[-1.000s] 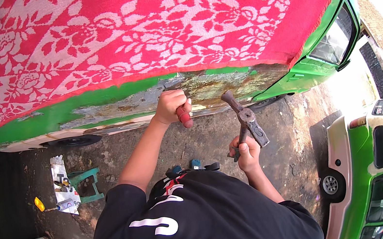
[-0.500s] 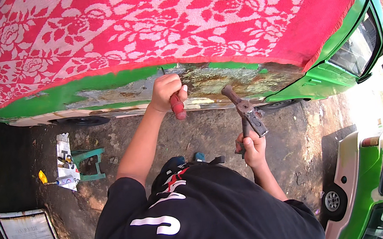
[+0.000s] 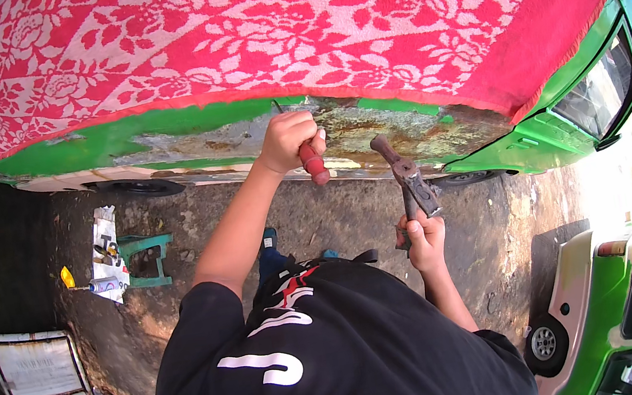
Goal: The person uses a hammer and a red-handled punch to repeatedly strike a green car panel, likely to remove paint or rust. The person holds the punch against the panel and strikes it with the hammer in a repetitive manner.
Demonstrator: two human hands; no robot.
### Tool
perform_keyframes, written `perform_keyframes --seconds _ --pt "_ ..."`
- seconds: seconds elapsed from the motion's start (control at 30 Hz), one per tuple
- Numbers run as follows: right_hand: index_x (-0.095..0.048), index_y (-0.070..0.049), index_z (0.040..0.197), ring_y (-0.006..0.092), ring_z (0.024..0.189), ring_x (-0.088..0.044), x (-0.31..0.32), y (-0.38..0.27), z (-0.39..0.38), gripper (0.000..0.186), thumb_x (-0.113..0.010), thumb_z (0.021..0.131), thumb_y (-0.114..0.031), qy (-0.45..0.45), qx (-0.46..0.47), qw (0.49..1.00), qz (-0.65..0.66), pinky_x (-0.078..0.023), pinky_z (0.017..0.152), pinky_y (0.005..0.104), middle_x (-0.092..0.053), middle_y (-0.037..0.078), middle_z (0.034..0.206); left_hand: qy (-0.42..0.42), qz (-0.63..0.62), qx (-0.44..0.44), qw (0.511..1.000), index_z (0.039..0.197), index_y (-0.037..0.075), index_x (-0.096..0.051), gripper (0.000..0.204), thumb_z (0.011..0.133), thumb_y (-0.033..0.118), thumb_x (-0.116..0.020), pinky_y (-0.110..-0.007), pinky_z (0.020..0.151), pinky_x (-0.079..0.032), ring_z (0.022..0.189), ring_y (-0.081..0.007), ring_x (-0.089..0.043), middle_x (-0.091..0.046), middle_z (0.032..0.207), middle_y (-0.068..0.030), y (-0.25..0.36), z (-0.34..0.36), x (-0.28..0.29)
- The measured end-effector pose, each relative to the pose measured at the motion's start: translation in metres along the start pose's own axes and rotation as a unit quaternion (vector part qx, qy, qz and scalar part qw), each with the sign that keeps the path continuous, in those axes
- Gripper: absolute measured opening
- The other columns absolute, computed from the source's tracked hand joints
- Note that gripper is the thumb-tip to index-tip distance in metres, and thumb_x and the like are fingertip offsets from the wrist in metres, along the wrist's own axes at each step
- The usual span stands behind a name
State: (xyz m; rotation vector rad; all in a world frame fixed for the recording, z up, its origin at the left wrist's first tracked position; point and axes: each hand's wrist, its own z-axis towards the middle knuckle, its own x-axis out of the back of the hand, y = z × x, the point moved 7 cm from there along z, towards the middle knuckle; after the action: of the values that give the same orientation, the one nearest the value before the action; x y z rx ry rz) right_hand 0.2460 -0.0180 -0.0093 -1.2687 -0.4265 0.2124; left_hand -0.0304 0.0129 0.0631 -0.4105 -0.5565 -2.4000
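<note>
My left hand (image 3: 290,141) is closed around a tool with a red handle (image 3: 315,163). Its thin dark shaft points away toward the upper edge of a van's side panel (image 3: 395,126); whether the tip touches the metal I cannot tell. The panel is scraped and rusty, with patches of green paint left. In my right hand (image 3: 425,240) is a hammer (image 3: 407,174), gripped by its handle. Its worn metal head is raised in front of the panel, to the right of the red handle and apart from it.
A red and pale floral cloth (image 3: 293,31) drapes over the van. On the ground at left are a green plastic stool (image 3: 148,257), a printed sheet (image 3: 106,255) and a spray can (image 3: 104,284). A framed panel (image 3: 40,370) lies lower left. Another green and white vehicle (image 3: 597,303) stands lower right.
The whole view has shifted slightly, and more of my left leg shows. Both hands keep their grips on the red-handled tool and hammer, with little movement against the panel.
</note>
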Motion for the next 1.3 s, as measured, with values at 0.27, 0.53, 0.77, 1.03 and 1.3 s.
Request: perform_keyframes --seconds 0.27,0.53,0.77,1.03,1.3 --pt "-0.058 0.000 0.071 0.0127 0.049 -0.059 -0.018 -0.010 0.003 0.048 -0.056 0.097 -0.041 0.021 -0.013 1.000 0.011 -0.044 0.047 0.0272 -0.056 0.004 0.055 -0.003 0.013 0.032 0.999 0.057 0.005 -0.041 0.030 0.067 0.005 -0.069 -0.039 0.046 -0.038 0.049 -0.0276 -0.047 -0.040 0.056 -0.0086 -0.004 0.001 -0.001" --pt "-0.058 0.001 0.072 0.0131 0.049 -0.060 -0.018 -0.013 -0.001 0.050 -0.056 0.096 -0.043 0.030 -0.004 1.000 -0.003 -0.044 0.046 0.0273 -0.057 0.004 0.055 0.004 -0.006 0.007 1.000 0.057 0.004 -0.038 0.029 0.068 0.002 -0.065 -0.039 0.045 -0.035 0.047 -0.0271 -0.042 -0.037 0.055 -0.0088 0.003 0.002 -0.003" --pt "-0.059 0.000 0.072 0.0127 0.049 -0.059 -0.014 -0.016 -0.006 0.049 -0.056 0.096 -0.043 0.030 -0.008 0.999 -0.009 -0.044 0.046 0.0268 -0.057 0.004 0.055 -0.027 0.034 0.014 0.999 0.057 0.008 -0.048 0.027 0.061 0.013 -0.074 -0.039 0.047 -0.043 0.051 -0.0267 -0.054 -0.050 0.057 -0.0059 -0.006 -0.003 -0.006" --pt "-0.055 0.002 0.073 0.0135 0.049 -0.055 -0.012 -0.020 -0.008 0.052 -0.053 0.097 -0.044 0.027 0.002 0.999 -0.023 -0.042 0.046 0.0273 -0.055 0.006 0.058 -0.010 0.033 0.016 0.999 0.057 0.006 -0.047 0.028 0.061 0.011 -0.075 -0.039 0.046 -0.042 0.050 -0.0275 -0.052 -0.048 0.057 -0.0074 -0.001 0.001 -0.004" --pt "-0.058 0.000 0.071 0.0118 0.049 -0.058 -0.013 -0.018 -0.006 0.047 -0.057 0.096 -0.040 0.026 0.000 1.000 -0.011 -0.044 0.046 0.0267 -0.057 0.003 0.055 -0.002 0.032 0.027 0.999 0.057 0.005 -0.043 0.031 0.064 0.009 -0.073 -0.039 0.045 -0.041 0.050 -0.0277 -0.052 -0.047 0.057 -0.0085 -0.002 -0.001 -0.001"
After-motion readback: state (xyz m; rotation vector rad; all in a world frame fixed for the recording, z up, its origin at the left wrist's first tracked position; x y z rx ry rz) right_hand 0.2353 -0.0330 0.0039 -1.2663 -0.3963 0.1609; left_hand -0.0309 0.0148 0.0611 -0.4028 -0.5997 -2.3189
